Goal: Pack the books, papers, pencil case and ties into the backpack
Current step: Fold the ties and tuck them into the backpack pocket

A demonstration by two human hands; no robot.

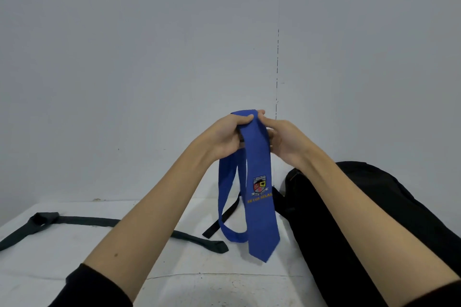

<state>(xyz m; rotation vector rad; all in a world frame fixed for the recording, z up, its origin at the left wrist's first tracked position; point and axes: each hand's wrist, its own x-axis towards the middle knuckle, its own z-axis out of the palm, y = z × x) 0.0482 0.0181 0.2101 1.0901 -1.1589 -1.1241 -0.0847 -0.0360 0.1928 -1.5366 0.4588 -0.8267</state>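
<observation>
Dark tie (99, 222) blocks table (74, 269) left; backpack (374, 207) opening prob. unobstructed.

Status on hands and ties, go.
Both hands, left and right, grip blue tie, raised. Dark tie flat on table. Backpack right, nothing blocking.

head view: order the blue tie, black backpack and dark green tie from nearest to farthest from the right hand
1. blue tie: pinched at its top by the right hand, hanging down at the centre.
2. black backpack: lying on the table under the right forearm, on the right side.
3. dark green tie: stretched flat on the table at the far left, beyond the left arm.
</observation>
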